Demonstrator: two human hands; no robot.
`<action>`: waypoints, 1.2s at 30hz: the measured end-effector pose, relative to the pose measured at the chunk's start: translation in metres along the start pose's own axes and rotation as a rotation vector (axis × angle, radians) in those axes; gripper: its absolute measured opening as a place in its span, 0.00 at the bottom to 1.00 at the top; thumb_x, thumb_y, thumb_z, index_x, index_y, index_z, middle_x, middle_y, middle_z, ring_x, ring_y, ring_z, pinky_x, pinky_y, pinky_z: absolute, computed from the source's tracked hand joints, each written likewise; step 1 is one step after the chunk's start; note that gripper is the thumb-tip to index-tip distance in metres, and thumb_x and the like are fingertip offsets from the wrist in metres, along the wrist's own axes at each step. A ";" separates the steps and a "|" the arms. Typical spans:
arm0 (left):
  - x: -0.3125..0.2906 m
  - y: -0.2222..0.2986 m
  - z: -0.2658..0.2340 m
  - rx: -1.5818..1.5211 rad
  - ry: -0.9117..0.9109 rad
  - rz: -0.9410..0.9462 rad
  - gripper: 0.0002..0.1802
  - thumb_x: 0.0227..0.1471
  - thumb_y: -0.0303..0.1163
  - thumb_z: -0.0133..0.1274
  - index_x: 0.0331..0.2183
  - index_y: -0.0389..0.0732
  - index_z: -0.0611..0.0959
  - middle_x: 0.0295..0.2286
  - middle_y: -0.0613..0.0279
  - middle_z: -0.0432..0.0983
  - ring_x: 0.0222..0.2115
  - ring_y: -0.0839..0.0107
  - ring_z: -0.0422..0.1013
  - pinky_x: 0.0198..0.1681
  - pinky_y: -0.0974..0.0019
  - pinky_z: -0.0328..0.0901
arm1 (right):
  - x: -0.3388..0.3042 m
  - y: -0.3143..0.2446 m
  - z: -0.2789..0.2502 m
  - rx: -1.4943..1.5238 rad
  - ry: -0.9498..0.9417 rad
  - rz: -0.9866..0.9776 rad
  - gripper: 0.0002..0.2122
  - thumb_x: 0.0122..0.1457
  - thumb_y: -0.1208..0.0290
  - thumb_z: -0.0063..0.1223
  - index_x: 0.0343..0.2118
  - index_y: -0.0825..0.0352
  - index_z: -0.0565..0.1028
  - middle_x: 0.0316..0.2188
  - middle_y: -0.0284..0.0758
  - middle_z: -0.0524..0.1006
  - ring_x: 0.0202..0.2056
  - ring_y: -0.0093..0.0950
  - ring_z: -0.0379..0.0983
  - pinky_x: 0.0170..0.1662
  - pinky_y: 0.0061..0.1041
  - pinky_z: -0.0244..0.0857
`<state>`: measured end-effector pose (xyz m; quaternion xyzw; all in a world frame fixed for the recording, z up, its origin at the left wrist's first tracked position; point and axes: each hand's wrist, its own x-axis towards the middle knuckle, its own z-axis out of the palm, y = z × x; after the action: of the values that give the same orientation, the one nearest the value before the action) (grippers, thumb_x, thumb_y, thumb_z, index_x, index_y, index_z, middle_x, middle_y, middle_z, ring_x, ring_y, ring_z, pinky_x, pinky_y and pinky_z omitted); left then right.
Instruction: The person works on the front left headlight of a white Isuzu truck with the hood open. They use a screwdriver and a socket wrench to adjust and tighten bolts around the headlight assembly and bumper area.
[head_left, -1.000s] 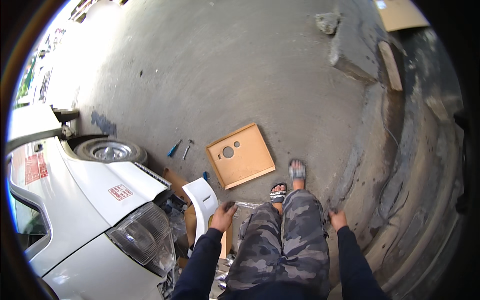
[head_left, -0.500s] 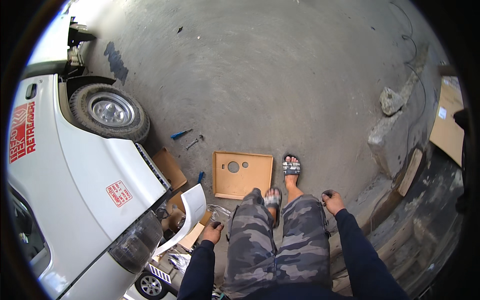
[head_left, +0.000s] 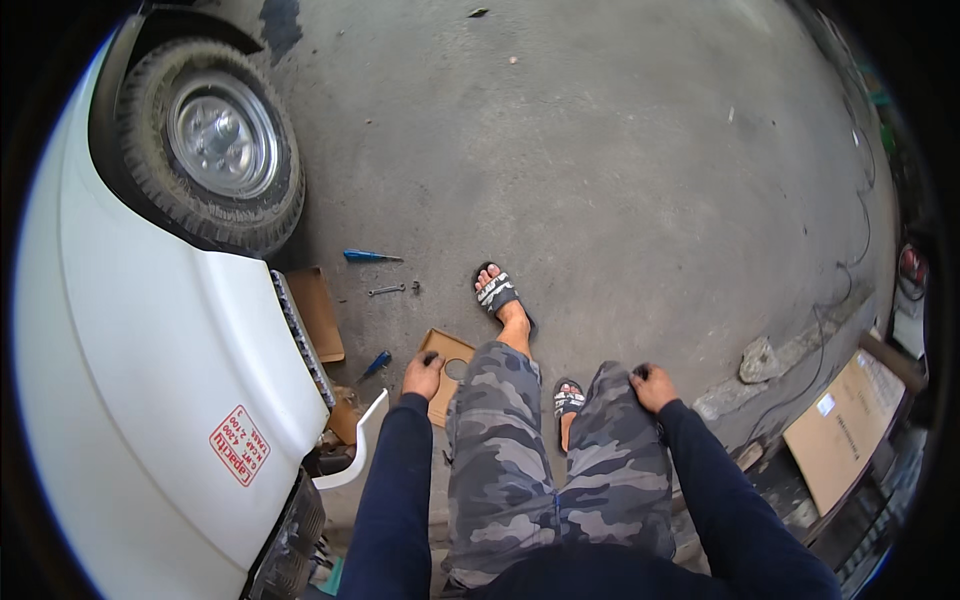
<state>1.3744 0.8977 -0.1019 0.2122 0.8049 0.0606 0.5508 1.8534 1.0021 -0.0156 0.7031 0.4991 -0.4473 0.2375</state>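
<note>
My left hand (head_left: pixel 422 376) hangs low above a cardboard tray (head_left: pixel 440 405) with round cut-outs, its fingers curled in and nothing visible in them. The tray is partly hidden by that hand and my left leg. Beside my right thigh, in camouflage trousers (head_left: pixel 620 450), my right hand (head_left: pixel 654 388) is loosely closed, its dark fingertips close to the cloth. A blue-handled screwdriver (head_left: pixel 372 256), a wrench (head_left: pixel 387 290) and a small dark metal piece (head_left: pixel 416 287) lie on the floor ahead. A second blue-handled tool (head_left: pixel 376 364) lies left of my left hand.
A white vehicle (head_left: pixel 150 330) with a large wheel (head_left: pixel 222 140) fills the left side. By its front are an open cardboard box (head_left: pixel 312 315) and a curved white trim piece (head_left: pixel 359 455). At right are a concrete lump (head_left: pixel 758 360), a cable (head_left: pixel 822 330) and a flat carton (head_left: pixel 845 430).
I have stepped forward, left foot now ahead of the right. The tools and tray appear shifted within the view. My left hand has swung forward over the tray; both hands stay curled.
</note>
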 end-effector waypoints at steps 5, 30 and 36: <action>0.114 0.036 0.007 -0.243 0.050 -0.025 0.24 0.56 0.40 0.59 0.48 0.32 0.83 0.43 0.43 0.82 0.47 0.51 0.77 0.51 0.57 0.68 | 0.050 -0.190 -0.075 -0.063 0.076 -0.417 0.16 0.59 0.64 0.55 0.43 0.72 0.78 0.42 0.52 0.79 0.46 0.50 0.76 0.50 0.39 0.70; 0.453 -0.050 0.059 -0.386 0.429 -0.453 0.17 0.56 0.30 0.52 0.34 0.21 0.81 0.34 0.36 0.81 0.37 0.46 0.80 0.42 0.51 0.71 | 0.141 -0.366 -0.087 -0.063 -0.617 -0.452 0.21 0.65 0.57 0.55 0.49 0.72 0.75 0.34 0.46 0.80 0.38 0.39 0.79 0.44 0.32 0.71; 0.230 0.050 0.107 0.239 0.152 -0.082 0.22 0.60 0.38 0.48 0.37 0.26 0.83 0.38 0.32 0.79 0.42 0.38 0.76 0.46 0.45 0.70 | 0.085 -0.283 -0.003 -0.067 -0.268 -0.517 0.18 0.60 0.64 0.55 0.49 0.70 0.74 0.43 0.51 0.76 0.47 0.47 0.74 0.52 0.39 0.67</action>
<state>1.4164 1.0217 -0.3246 0.2380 0.8539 -0.0422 0.4609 1.6042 1.1565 -0.0555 0.4792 0.6403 -0.5651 0.2026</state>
